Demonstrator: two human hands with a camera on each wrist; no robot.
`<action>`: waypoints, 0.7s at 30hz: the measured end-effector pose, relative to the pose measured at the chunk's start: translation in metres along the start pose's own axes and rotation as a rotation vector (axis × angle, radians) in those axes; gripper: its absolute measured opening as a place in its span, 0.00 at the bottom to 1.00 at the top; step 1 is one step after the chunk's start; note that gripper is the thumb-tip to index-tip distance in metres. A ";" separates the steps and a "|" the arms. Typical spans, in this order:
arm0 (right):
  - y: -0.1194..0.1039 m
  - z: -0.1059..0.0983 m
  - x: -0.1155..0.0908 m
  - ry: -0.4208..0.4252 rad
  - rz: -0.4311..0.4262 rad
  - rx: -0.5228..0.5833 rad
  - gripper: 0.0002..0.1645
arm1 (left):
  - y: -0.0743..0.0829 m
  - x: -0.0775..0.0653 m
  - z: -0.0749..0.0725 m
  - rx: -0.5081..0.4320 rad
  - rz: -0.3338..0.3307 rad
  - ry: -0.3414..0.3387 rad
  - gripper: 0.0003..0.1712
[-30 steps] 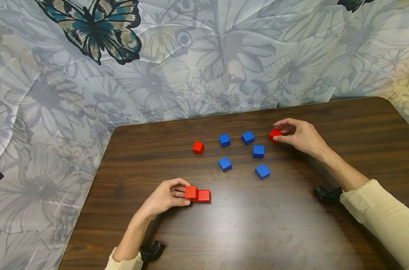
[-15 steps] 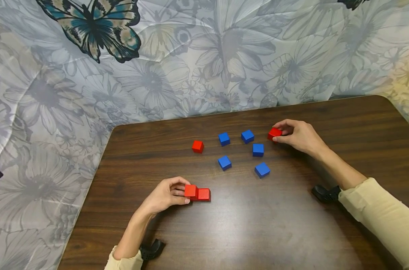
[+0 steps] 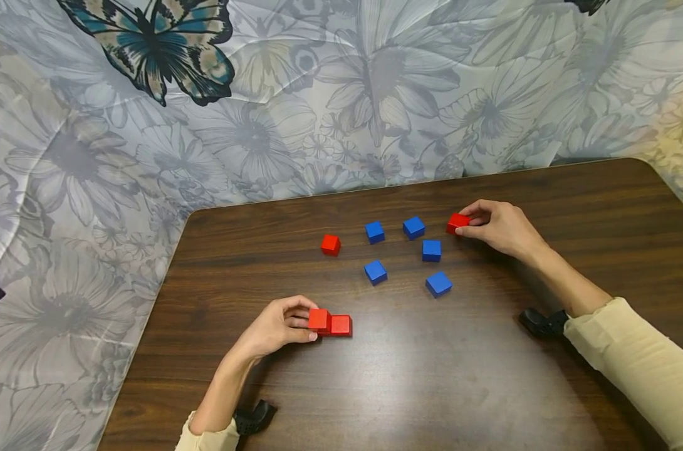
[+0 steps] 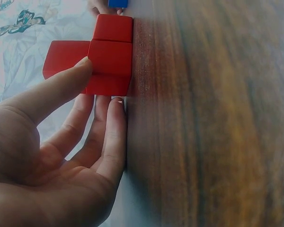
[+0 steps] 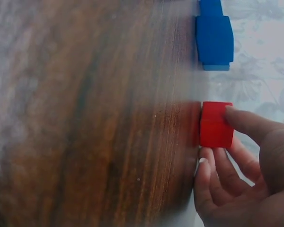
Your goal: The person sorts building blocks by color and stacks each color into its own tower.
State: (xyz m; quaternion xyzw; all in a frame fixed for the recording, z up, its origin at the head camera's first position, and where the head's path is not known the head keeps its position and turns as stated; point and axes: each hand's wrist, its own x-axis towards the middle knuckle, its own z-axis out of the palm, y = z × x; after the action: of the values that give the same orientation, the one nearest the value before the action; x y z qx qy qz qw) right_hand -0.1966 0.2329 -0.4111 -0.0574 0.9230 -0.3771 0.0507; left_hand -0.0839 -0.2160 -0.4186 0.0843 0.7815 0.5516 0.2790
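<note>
My left hand (image 3: 276, 326) grips a small stack of red blocks, thumb on the near side and fingers behind. One red block (image 3: 319, 320) sits on top of another, and a third red block (image 3: 341, 325) stands against the lower one's right side. In the left wrist view the thumb lies where the upper block (image 4: 66, 57) meets the lower block (image 4: 110, 68). Toward the back right, my right hand (image 3: 505, 228) pinches a single red block (image 3: 457, 223) between thumb and fingers. The right wrist view shows this block (image 5: 217, 125) at the tabletop or very close to it.
Several blue blocks (image 3: 431, 251) lie scattered between the two hands, the nearest just left of the right hand's block. A lone red block (image 3: 331, 245) stands left of them. The brown wooden table (image 3: 420, 376) ends at a flower-patterned cloth (image 3: 296, 125) behind.
The red block in my right hand has shifted and turned very slightly. My left hand and the other blocks stay where they were.
</note>
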 end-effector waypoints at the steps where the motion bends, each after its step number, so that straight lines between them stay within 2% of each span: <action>1: 0.000 0.000 0.000 0.008 -0.003 0.000 0.27 | 0.000 0.000 0.000 0.000 0.000 0.000 0.23; 12: -0.002 -0.003 -0.006 0.067 -0.011 0.005 0.25 | 0.000 0.002 0.000 -0.018 0.011 -0.012 0.24; 21: -0.012 -0.002 -0.014 0.089 -0.051 0.047 0.23 | 0.000 0.001 0.000 -0.007 0.007 -0.004 0.23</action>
State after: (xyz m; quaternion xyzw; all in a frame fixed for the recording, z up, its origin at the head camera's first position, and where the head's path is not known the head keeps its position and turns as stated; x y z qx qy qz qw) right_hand -0.1827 0.2277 -0.4006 -0.0627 0.9135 -0.4020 0.0014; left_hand -0.0844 -0.2154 -0.4190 0.0869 0.7787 0.5552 0.2788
